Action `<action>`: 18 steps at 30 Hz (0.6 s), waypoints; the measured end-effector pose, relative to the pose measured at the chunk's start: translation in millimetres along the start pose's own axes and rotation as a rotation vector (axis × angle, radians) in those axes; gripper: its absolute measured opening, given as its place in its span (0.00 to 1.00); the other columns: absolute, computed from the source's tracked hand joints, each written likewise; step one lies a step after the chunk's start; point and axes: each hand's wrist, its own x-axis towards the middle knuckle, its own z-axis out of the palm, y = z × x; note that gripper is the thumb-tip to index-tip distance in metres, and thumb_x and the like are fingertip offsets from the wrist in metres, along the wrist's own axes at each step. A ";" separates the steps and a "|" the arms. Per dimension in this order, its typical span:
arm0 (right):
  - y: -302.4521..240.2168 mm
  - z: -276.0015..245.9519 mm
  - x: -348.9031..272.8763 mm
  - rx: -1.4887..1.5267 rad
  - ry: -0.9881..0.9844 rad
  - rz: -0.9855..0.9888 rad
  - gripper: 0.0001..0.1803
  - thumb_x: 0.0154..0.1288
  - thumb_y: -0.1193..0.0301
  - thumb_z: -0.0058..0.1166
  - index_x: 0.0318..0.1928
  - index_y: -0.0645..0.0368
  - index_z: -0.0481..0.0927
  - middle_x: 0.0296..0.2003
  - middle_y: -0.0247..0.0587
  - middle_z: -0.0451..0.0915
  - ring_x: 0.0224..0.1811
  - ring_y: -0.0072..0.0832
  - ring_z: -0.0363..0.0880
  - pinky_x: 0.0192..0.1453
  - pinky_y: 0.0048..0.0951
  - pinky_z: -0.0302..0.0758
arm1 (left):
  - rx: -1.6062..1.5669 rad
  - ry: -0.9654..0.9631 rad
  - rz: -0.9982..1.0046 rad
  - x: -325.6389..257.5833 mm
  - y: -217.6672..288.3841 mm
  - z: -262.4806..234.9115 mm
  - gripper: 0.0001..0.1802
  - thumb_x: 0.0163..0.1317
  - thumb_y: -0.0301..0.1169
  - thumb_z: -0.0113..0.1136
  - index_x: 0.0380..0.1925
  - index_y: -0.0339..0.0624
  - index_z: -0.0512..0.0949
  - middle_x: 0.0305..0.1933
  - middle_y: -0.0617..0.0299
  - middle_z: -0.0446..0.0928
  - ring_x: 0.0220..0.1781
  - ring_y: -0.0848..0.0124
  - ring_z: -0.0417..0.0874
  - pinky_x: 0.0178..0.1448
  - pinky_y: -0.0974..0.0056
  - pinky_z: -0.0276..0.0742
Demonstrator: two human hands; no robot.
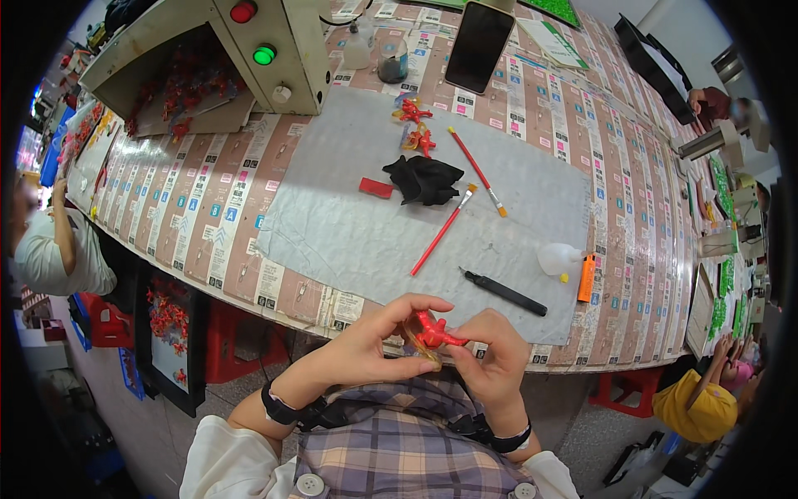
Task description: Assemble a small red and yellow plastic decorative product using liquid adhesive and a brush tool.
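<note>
Close to my body, at the table's front edge, both hands hold one small red figurine (pixel 432 331) with a yellowish translucent part on it. My left hand (pixel 378 341) pinches its left side between thumb and fingers. My right hand (pixel 492 353) grips a red limb on the right side. On the grey cloth (pixel 332 191) beyond lie a black craft knife (pixel 505 293), two red brushes (pixel 440 241) and a crumpled black cloth (pixel 424 180). Two similar red figurines (pixel 422 141) rest farther back. A small red block (pixel 376 188) sits beside the black cloth.
A white squeeze bottle (pixel 559 258) and an orange lighter-like item (pixel 587 279) lie at the right. Back left stands a metal box (pixel 291 50) with red pieces inside. A phone (pixel 480 46) stands at the back. A black tray (pixel 195 349) of red pieces is at left; other people work nearby.
</note>
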 end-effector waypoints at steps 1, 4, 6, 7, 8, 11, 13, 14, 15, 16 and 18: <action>-0.6 0.0 0.4 0.000 -0.004 -0.006 0.08 0.48 0.79 0.63 0.31 0.59 0.79 0.25 0.38 0.78 0.24 0.31 0.74 0.29 0.28 0.68 | 0.004 0.009 0.007 -0.1 -1.4 -0.3 0.34 0.53 0.28 0.66 0.60 0.39 0.64 0.45 0.66 0.71 0.50 0.76 0.73 0.57 0.68 0.66; -1.9 0.8 0.5 -0.005 -0.012 -0.021 0.09 0.48 0.79 0.62 0.32 0.59 0.79 0.25 0.38 0.78 0.23 0.32 0.74 0.29 0.28 0.68 | -0.016 0.041 0.036 -0.5 -5.6 -2.5 0.26 0.54 0.27 0.64 0.54 0.40 0.70 0.44 0.65 0.72 0.49 0.75 0.73 0.55 0.68 0.67; -1.7 1.8 0.5 -0.007 -0.015 -0.027 0.09 0.48 0.79 0.62 0.33 0.59 0.79 0.25 0.38 0.78 0.23 0.31 0.74 0.29 0.28 0.68 | 0.089 0.051 0.158 1.7 -10.2 -5.6 0.18 0.55 0.28 0.63 0.47 0.41 0.74 0.41 0.64 0.74 0.45 0.73 0.75 0.50 0.68 0.69; -0.5 2.0 0.3 -0.009 -0.022 -0.026 0.09 0.48 0.79 0.62 0.33 0.59 0.79 0.25 0.38 0.78 0.24 0.31 0.74 0.29 0.28 0.68 | 0.143 0.058 0.218 2.7 -11.2 -7.0 0.15 0.55 0.28 0.63 0.43 0.41 0.77 0.40 0.64 0.75 0.43 0.72 0.76 0.48 0.68 0.70; 1.2 2.0 -0.2 -0.011 -0.028 -0.026 0.10 0.48 0.79 0.63 0.33 0.59 0.80 0.25 0.38 0.78 0.24 0.31 0.74 0.29 0.28 0.69 | 0.246 0.102 0.281 3.1 -10.0 -7.3 0.14 0.53 0.27 0.64 0.41 0.42 0.77 0.39 0.63 0.75 0.41 0.70 0.76 0.47 0.67 0.70; 0.9 2.4 -0.3 -0.046 -0.024 -0.036 0.11 0.47 0.78 0.64 0.34 0.59 0.80 0.27 0.39 0.78 0.27 0.31 0.76 0.31 0.27 0.70 | 0.575 0.220 0.480 3.6 -6.1 -7.1 0.15 0.46 0.24 0.66 0.37 0.43 0.79 0.38 0.63 0.76 0.39 0.66 0.75 0.43 0.66 0.70; -1.0 2.7 -0.2 -0.072 -0.022 -0.037 0.12 0.46 0.77 0.65 0.35 0.58 0.80 0.30 0.40 0.78 0.30 0.32 0.76 0.33 0.27 0.72 | 0.822 0.304 0.611 3.0 -5.6 -7.4 0.18 0.41 0.23 0.68 0.36 0.44 0.79 0.38 0.63 0.76 0.38 0.64 0.75 0.42 0.65 0.70; -2.3 3.0 -0.3 -0.084 -0.022 -0.033 0.12 0.46 0.77 0.65 0.35 0.58 0.80 0.31 0.40 0.78 0.31 0.32 0.77 0.33 0.27 0.73 | 0.859 0.332 0.657 3.2 -6.9 -7.3 0.18 0.40 0.23 0.68 0.36 0.45 0.79 0.37 0.63 0.76 0.38 0.64 0.75 0.41 0.65 0.71; -3.4 3.7 -0.3 -0.095 -0.025 -0.031 0.13 0.46 0.76 0.66 0.35 0.58 0.81 0.33 0.40 0.78 0.32 0.32 0.77 0.34 0.27 0.73 | 0.897 0.364 0.702 3.1 -9.6 -7.1 0.19 0.39 0.23 0.69 0.35 0.45 0.79 0.37 0.63 0.76 0.37 0.64 0.75 0.40 0.65 0.71; -4.1 4.3 -0.2 -0.110 -0.020 -0.045 0.13 0.45 0.76 0.66 0.35 0.58 0.81 0.33 0.41 0.78 0.33 0.32 0.77 0.35 0.26 0.74 | 0.935 0.396 0.747 2.9 -11.3 -6.7 0.19 0.38 0.22 0.69 0.35 0.45 0.78 0.36 0.64 0.76 0.37 0.64 0.75 0.40 0.64 0.71; -5.1 5.2 -0.2 -0.142 -0.009 -0.074 0.14 0.45 0.76 0.67 0.36 0.57 0.81 0.35 0.41 0.77 0.34 0.32 0.78 0.36 0.26 0.75 | 0.937 0.424 0.767 3.3 -11.8 -4.6 0.17 0.38 0.23 0.69 0.32 0.45 0.78 0.35 0.64 0.76 0.36 0.64 0.75 0.39 0.64 0.72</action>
